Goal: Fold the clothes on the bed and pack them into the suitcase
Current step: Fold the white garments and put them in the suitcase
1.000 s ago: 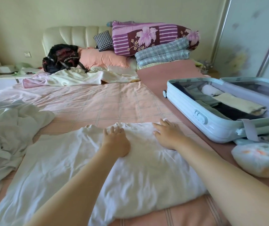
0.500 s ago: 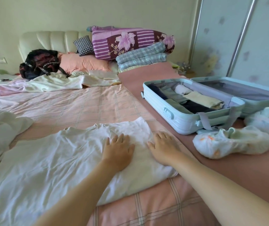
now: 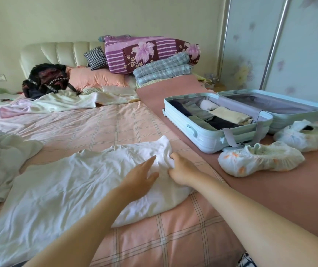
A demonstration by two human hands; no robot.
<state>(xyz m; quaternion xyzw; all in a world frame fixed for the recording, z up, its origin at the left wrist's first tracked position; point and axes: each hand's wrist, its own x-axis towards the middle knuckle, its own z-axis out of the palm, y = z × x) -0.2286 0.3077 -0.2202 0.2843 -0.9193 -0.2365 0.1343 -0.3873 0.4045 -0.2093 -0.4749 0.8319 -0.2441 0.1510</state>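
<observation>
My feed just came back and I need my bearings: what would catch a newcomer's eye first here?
Both hands work the white shirt spread on the bed up front: the left hand lies flat on it, the right hand pinches a fold. To the right lies the open suitcase, its near half holding folded clothes, two covered shoes beside it.

A home bedroom: bed (image 3: 115,122) with padded headboard (image 3: 58,53), pillows (image 3: 96,79).
</observation>
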